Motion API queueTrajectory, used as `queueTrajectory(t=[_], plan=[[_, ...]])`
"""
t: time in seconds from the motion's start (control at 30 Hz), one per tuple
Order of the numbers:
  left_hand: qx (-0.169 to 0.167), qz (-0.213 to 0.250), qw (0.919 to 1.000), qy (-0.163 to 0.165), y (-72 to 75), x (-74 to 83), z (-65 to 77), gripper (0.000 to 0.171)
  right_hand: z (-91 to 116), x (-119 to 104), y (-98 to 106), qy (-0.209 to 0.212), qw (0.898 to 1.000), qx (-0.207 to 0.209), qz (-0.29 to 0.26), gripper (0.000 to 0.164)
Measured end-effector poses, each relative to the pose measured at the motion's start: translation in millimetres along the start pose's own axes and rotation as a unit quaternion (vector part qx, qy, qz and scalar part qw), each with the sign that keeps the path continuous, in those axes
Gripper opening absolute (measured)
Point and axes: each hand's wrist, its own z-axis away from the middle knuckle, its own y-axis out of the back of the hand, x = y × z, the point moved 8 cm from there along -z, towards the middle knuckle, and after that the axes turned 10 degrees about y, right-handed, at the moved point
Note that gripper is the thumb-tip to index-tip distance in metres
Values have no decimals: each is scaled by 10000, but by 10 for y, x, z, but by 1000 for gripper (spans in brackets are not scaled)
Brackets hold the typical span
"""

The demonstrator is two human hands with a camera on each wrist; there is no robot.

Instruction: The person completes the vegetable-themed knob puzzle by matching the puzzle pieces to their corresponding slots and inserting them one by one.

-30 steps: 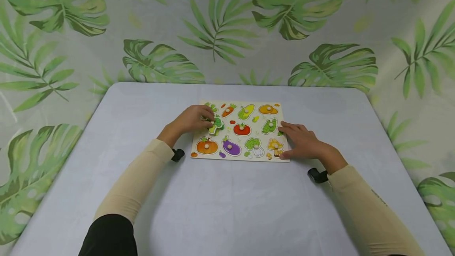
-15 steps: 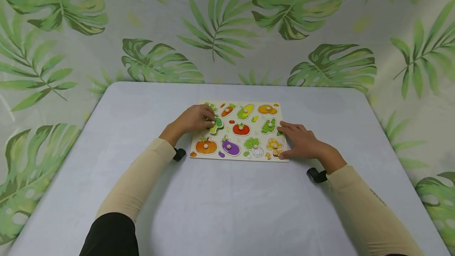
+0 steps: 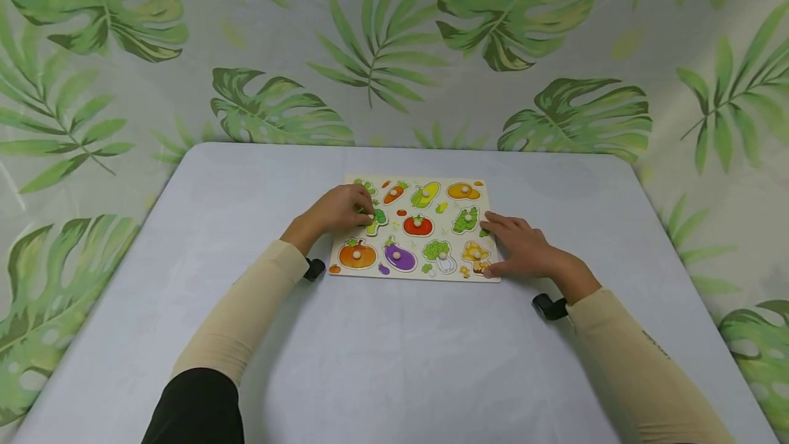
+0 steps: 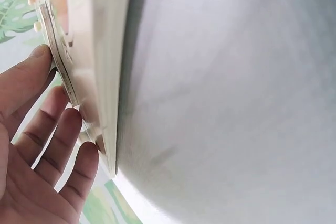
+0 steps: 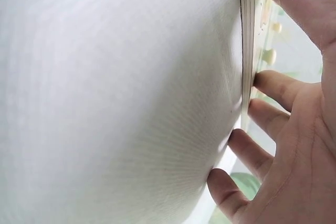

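A wooden vegetable puzzle board (image 3: 403,274) lies on the white table, filled with knobbed pieces. My left hand (image 3: 337,211) is over its left side, thumb and index finger pinching the broccoli piece (image 3: 377,223) at its knob, which the fingers hide. In the left wrist view, that piece (image 4: 59,59) sits slightly raised off the board, and the other fingers of my left hand (image 4: 44,150) are spread near the board's edge. My right hand (image 3: 524,247) rests on the board's right edge with fingers spread; the right wrist view shows fingertips of my right hand (image 5: 283,145) against that edge.
Beside the broccoli are the tomato piece (image 3: 418,226), carrot piece (image 3: 394,193), pumpkin piece (image 3: 357,255) and eggplant piece (image 3: 402,257). The white table (image 3: 394,355) surrounds the board. A leaf-patterned cloth (image 3: 394,115) hangs behind.
My left hand has shifted slightly right and toward me. The broccoli piece has turned a little and now lines up better with its outline. My right hand stays in place.
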Motion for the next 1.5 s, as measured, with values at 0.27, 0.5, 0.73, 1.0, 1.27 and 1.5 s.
queueTrajectory(t=[0.27, 0.5, 0.73, 1.0, 1.27, 1.5], plan=[[-65, -107, 9999, 40, -40, -16, -16, 17, 0, -4, 0, 5, 10000, 40, -42, 95], [-109, -86, 9999, 64, -71, -60, -31, 19, -3, 18, -36, -72, 10000, 41, -36, 97], [-96, 175, 9997, 132, -80, -144, -66, 19, 14, 15, -17, -57, 9999, 92, -3, 96], [-209, 341, 9991, 123, -84, -136, -93, 20, 32, 52, -20, -102, 9998, 136, -77, 95], [-47, 512, 9984, -217, -6, -157, 392, 24, 211, -12, -52, 33, 9987, 400, -324, 91], [131, 427, 9985, -305, 91, -164, 1000, 28, 437, -106, 60, 287, 9967, 595, -463, 71]])
